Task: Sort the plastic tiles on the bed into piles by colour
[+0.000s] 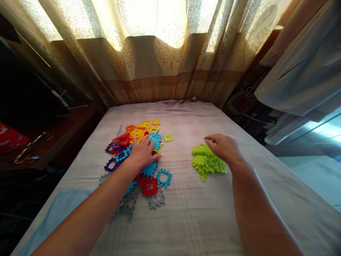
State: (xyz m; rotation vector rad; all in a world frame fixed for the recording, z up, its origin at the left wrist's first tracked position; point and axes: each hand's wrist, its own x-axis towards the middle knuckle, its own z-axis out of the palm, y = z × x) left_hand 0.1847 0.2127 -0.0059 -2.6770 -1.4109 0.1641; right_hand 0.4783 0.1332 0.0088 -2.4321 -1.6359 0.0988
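Curtain: patterned with tree shapes, hanging in folds across the far side, daylight glaring through its upper part, a reddish-brown band lower down.
Sheet: pale and lightly creased, bunched at the far edge.
Blue cloth: lying at the near left of the sheet.
Wooden furniture: brown, at the left, below a large dark panel.
Red item: at the left edge, partly cut off.
Pale fabric: hanging at the right.
Cable: thin and light, beneath that fabric.
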